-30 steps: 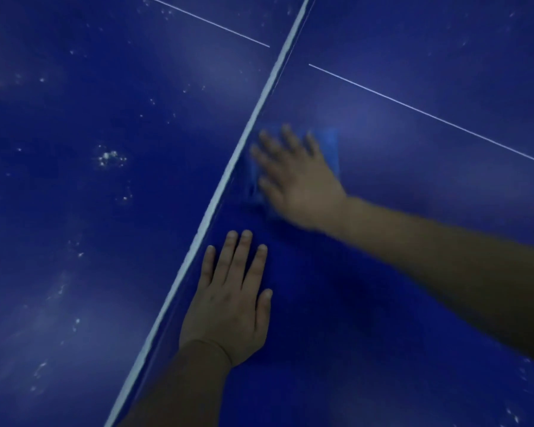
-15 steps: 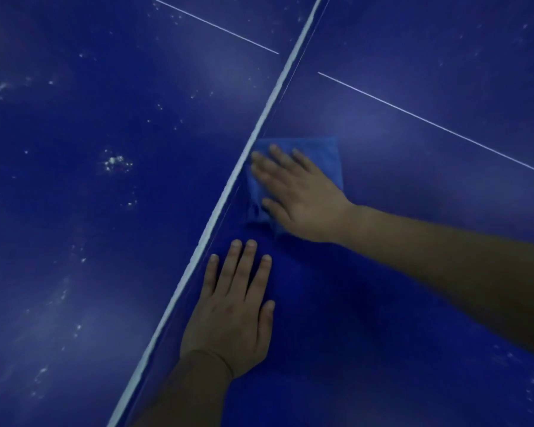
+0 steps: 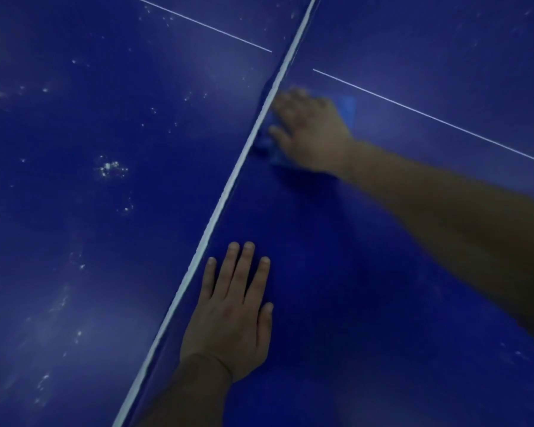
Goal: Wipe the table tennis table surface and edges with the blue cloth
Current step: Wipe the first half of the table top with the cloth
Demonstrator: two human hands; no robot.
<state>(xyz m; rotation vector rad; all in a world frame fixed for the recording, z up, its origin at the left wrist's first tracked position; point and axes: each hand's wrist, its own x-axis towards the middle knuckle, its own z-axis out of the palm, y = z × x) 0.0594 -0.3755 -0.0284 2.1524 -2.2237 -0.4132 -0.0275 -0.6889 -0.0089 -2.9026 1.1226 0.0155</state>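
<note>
Cloth first: the bright blue wiping cloth (image 3: 349, 109) lies flat on the dark blue table tennis table (image 3: 367, 288), pinned beneath our right hand (image 3: 312, 134), just beside the white edge stripe (image 3: 228, 186) that runs diagonally through the view. Only a corner of it shows past the knuckles, and a darker fold near the thumb. That hand is blurred, yet we can see its fingers spread fairly straight, pressing down on the fabric rather than curling round it. Our left hand (image 3: 232, 312) rests nearer to us on the same half of the tabletop, palm down, fingers straight and close together, holding nothing, its little-finger side just beside the stripe. A thin white line (image 3: 429, 117) crosses the surface beyond the cloth; another thin white line (image 3: 198, 23) crosses the other blue panel (image 3: 74, 241) left of the stripe. That left panel carries scattered pale specks (image 3: 111, 169) (a denser cluster sits mid-left). Lighting is dim, and nothing of the room beyond shows.
</note>
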